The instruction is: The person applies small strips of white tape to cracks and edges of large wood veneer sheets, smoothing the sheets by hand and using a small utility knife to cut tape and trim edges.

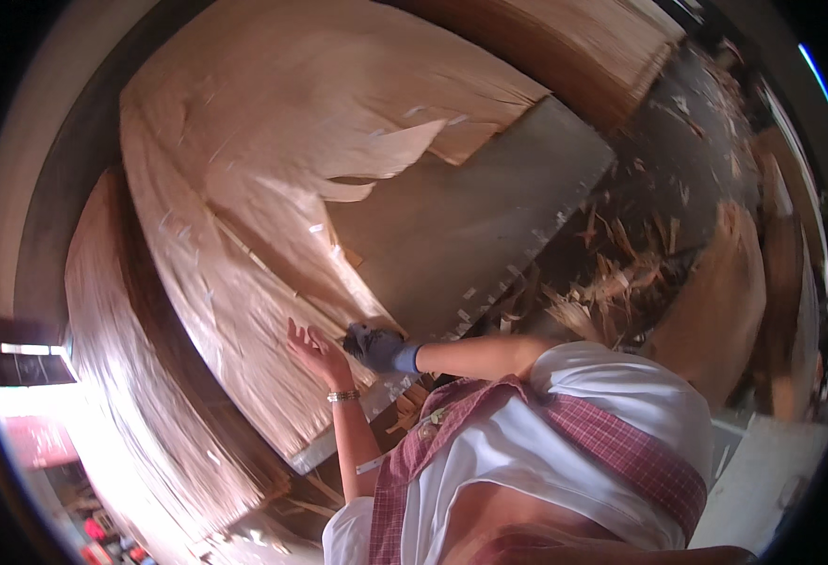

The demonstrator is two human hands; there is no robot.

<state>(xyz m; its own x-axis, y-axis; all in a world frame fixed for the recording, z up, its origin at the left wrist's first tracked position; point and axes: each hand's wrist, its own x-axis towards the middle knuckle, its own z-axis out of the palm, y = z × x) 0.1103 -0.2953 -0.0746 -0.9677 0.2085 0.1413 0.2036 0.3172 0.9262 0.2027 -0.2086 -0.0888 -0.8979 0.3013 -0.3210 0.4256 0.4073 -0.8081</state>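
Large thin sheets of tan wood veneer (273, 122) lie spread in front of me, wrinkled, with a torn, jagged edge. Beside that edge a smooth grey-brown panel (470, 217) shows. My left hand (315, 354), bare with a bracelet at the wrist, is just above the near part of the veneer, its fingers apart and nothing in them. Close to its right is my right hand (374, 347) in a dark blue-grey glove, by the veneer's near edge. Its fingers are dark and blurred, so its grip and any contact are unclear.
Another veneer stack (141, 367) stands at the left, and more sheets (555, 47) lie at the far right. Broken veneer scraps (621, 273) litter the floor at right. A curved veneer piece (715, 301) leans near my right side.
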